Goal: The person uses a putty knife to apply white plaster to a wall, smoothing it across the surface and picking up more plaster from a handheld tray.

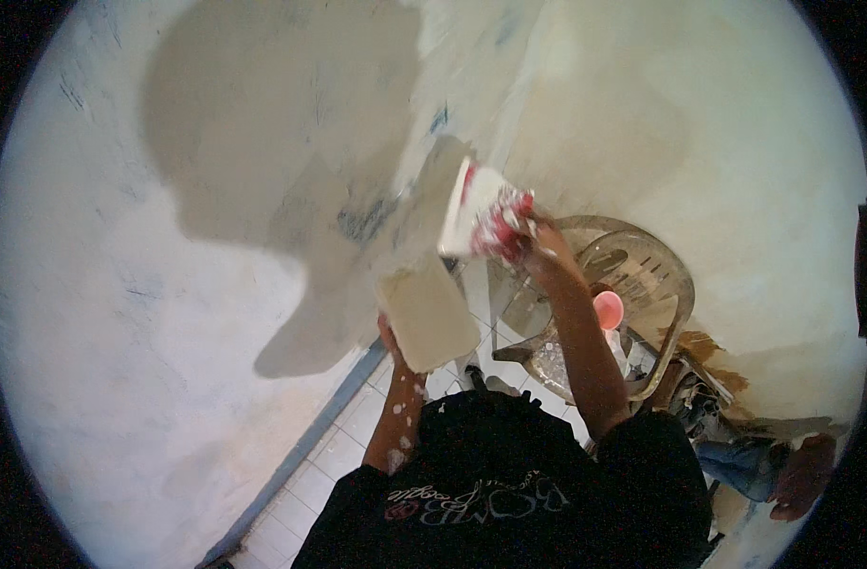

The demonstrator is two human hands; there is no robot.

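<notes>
My left hand point(390, 341) grips a pale rectangular board or shallow tray point(428, 318) from its left side, below centre of the view. Above it and to the right, my right hand point(539, 245) is closed on a red-and-white flat trowel point(476, 209), its blade and grip smeared with white paste. The trowel is tilted, a short way in front of the patchy white wall point(111, 284); whether it touches the wall I cannot tell. Motion slightly blurs it. White spatters dot my left forearm.
Behind my right arm stands a dirty plastic chair point(675, 322) bearing a pink cup point(609, 310). A jumble of blue and maroon cloth point(751, 469) lies at lower right. White floor tiles point(334, 455) meet the left wall at a grey-blue strip point(343, 389). Another wall point(756, 209) rises at right.
</notes>
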